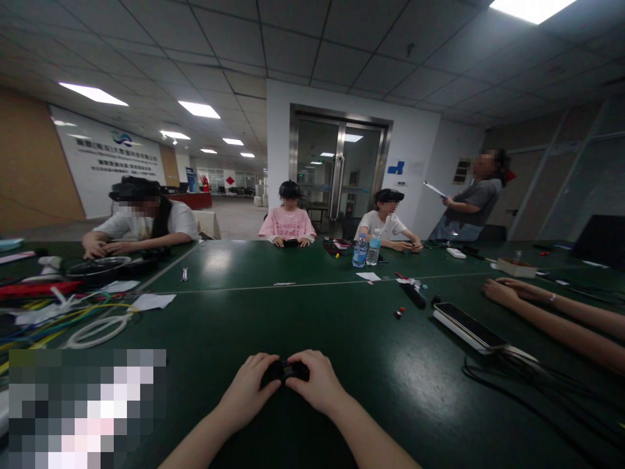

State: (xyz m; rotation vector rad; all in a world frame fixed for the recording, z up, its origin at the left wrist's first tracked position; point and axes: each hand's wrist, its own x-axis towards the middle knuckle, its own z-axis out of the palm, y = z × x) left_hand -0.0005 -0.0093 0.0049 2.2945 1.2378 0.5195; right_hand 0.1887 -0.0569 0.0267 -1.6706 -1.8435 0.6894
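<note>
At six o'clock of green table (219, 319): small black object (287, 370), ends grasped by fingers of left hand (251, 383) and right hand (318, 382).

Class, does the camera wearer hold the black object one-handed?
No, the left hand and right hand both hold the black object.

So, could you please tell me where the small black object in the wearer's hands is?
In the head view, the small black object is low, slightly left of centre, held between the left hand and the right hand over the green table.
</note>
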